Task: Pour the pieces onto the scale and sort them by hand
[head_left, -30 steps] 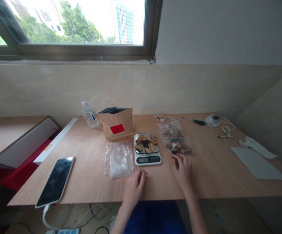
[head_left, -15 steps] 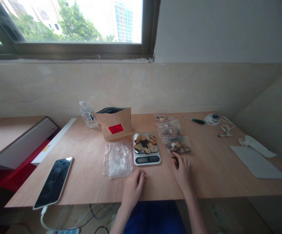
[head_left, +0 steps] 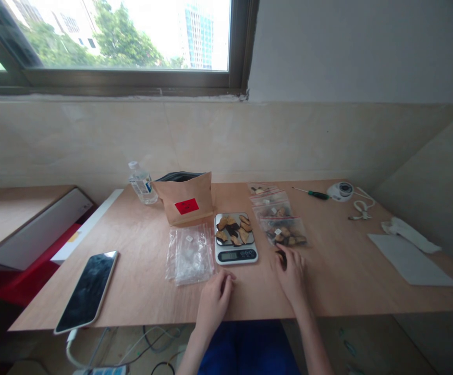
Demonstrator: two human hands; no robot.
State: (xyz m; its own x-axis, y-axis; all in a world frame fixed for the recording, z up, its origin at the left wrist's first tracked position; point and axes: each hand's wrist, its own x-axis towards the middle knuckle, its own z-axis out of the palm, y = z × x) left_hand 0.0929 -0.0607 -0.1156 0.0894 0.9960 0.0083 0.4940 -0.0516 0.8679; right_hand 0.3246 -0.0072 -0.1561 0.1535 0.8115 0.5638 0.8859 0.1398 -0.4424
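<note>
A small digital scale stands on the wooden table, its platform covered with several tan and dark dried slices. My left hand rests on the table just in front of the scale, fingers curled together with nothing showing in them. My right hand lies to the right of the scale, its fingertips pinched on a small dark dried piece. Directly beyond that hand is a filled clear zip bag of slices. A pile of empty zip bags lies left of the scale.
An open brown paper pouch with a red label and a water bottle stand behind. More filled bags, a screwdriver, a white round device, a cable, a paper sheet and a phone also lie on the table.
A dark piece now shows at my right hand's fingertips, where none showed a second ago. Both hands have stayed almost in place; the view has shifted slightly.
</note>
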